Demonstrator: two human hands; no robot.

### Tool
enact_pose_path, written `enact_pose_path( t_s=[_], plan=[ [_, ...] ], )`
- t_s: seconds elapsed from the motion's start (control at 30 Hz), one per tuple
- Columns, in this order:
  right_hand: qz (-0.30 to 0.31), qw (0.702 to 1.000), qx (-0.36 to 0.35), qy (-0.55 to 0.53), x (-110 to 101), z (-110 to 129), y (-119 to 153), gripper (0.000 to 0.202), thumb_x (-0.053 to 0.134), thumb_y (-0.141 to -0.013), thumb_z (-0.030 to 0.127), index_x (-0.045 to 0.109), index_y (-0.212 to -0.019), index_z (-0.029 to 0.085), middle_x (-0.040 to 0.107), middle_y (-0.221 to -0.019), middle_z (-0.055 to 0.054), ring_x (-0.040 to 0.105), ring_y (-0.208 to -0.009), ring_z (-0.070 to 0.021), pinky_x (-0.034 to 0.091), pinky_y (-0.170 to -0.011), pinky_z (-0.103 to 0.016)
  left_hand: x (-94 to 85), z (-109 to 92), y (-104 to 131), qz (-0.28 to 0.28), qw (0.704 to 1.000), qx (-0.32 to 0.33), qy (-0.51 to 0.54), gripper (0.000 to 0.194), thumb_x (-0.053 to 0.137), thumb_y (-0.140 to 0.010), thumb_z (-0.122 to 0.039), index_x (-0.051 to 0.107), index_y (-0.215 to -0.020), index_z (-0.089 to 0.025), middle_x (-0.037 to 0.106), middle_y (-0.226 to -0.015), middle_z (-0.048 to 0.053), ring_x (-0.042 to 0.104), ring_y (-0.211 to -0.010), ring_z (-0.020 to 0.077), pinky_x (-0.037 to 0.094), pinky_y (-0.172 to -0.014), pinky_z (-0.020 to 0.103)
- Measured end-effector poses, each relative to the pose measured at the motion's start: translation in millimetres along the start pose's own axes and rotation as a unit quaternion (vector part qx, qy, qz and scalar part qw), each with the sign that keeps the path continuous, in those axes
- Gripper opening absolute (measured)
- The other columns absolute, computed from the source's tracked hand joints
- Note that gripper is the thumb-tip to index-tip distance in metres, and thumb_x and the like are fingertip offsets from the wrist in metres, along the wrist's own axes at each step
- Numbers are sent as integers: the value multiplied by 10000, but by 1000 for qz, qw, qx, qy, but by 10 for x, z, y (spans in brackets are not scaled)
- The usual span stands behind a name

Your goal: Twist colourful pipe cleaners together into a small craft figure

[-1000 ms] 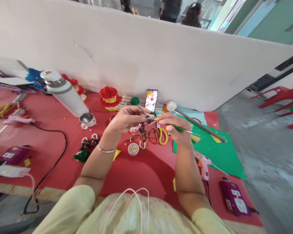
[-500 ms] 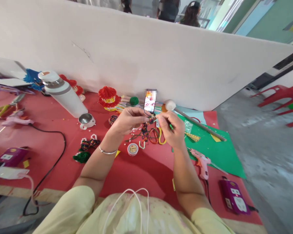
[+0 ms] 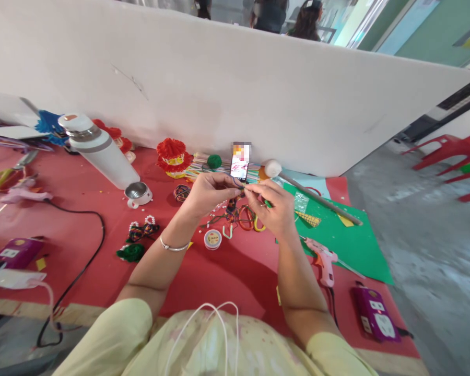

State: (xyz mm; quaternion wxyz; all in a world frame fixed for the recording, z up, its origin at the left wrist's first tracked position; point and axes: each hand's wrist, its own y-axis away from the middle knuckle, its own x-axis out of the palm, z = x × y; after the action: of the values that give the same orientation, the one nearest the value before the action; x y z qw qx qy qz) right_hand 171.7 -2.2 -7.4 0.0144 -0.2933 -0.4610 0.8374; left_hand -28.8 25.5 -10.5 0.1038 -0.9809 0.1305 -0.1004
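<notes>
My left hand pinches dark multicoloured yarn work, which dangles below the fingers. Close against it, my right hand is closed around a thin tool with a green handle, a crochet hook by its look; its tip is hidden at the fingertips. The two hands nearly meet above the table. Beneath them lie scissors with red and yellow handles, and a small round tub. A multicoloured yarn ball rests beside my left hand. Behind the hands a lit phone leans upright.
A white flask and a metal-lined cup stand left. Red yarn decoration sits by the white partition. On the right are a pink glue gun, green sheet and purple power strip. People sit beyond the partition.
My right hand has shifted slightly left and its fingertips have come in against my left fingertips. The hook's pale front end, visible before, is now covered.
</notes>
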Motion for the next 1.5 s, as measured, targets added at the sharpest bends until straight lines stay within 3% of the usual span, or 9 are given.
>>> enact_pose_path(
  t_s=[0.2, 0.37, 0.53, 0.87, 1.1, 1.23, 1.33, 1.4, 1.5],
  plan=[
    [11, 1000, -9, 21, -3, -3, 13, 149, 692, -1004, 173, 760, -1096, 268, 741, -882, -4, 711, -749, -139, 592, -702, -297, 43, -26, 18, -28, 996, 24, -76, 105, 866, -699, -219, 855, -797, -180, 777, -700, 38, 665, -581, 128, 533, -544, 247],
    [41, 998, -13, 54, -16, -26, 47, 169, 666, -999, 157, 746, -1099, 267, 747, -918, -16, 727, -796, -161, 586, -711, -305, 100, -71, 55, -54, 983, 67, -160, 79, 822, -711, -204, 860, -774, -175, 678, -575, -4, 470, -482, 76, 336, -453, 220],
    [43, 996, -14, 83, 2, -83, 98, 181, 678, -977, 159, 739, -1109, 267, 747, -945, -21, 727, -808, -173, 582, -718, -312, 117, -85, 70, -59, 976, 81, -192, 106, 791, -786, -252, 869, -795, -180, 714, -627, 10, 472, -510, 85, 352, -483, 235],
    [-14, 998, 55, -23, 19, 9, 19, 151, 650, -1015, 269, 801, -1025, 273, 765, -852, -19, 713, -759, -172, 590, -712, -338, 103, -17, 22, -44, 998, 23, -49, 106, 834, -762, -290, 824, -760, -184, 758, -720, 35, 622, -613, 122, 480, -547, 249],
    [-266, 953, 128, -71, -90, 35, 49, 702, 286, -1086, 666, 825, -870, 272, 683, -815, -79, 682, -732, -225, 577, -647, -428, 9, 16, -6, -14, 999, -38, 35, 171, 914, -751, -365, 837, -784, -216, 614, -586, -15, 324, -430, 42, 210, -402, 254],
    [-216, 955, 166, -115, -60, 14, 125, 855, 180, -1029, 805, 798, -848, 242, 626, -625, -44, 584, -503, -162, 466, -454, -327, 25, -28, -13, -7, 996, -49, 71, 182, 945, -701, -331, 820, -750, -210, 592, -577, -23, 289, -426, 29, 169, -406, 254],
    [-173, 957, 178, -152, -24, 19, 139, 796, 268, -1018, 820, 796, -912, 235, 616, -596, -17, 542, -449, -137, 435, -416, -291, 36, -67, -13, -5, 995, -59, 83, 200, 955, -678, -328, 811, -742, -205, 599, -581, -20, 271, -420, 23, 158, -402, 252],
    [-172, 962, 155, -147, -16, 32, 111, 691, 351, -1047, 758, 780, -865, 247, 625, -623, -16, 568, -495, -145, 495, -474, -314, 37, -81, -13, -3, 994, -67, 87, 201, 953, -676, -329, 810, -747, -207, 600, -578, -21, 265, -416, 23, 163, -398, 250],
    [-188, 972, 97, -98, -29, 57, 39, 564, 435, -1076, 654, 708, -767, 269, 672, -778, -48, 703, -775, -209, 623, -743, -424, 38, -75, -12, -8, 995, -63, 81, 187, 939, -690, -327, 813, -757, -207, 608, -579, -20, 282, -415, 25, 171, -397, 247]
  ],
)
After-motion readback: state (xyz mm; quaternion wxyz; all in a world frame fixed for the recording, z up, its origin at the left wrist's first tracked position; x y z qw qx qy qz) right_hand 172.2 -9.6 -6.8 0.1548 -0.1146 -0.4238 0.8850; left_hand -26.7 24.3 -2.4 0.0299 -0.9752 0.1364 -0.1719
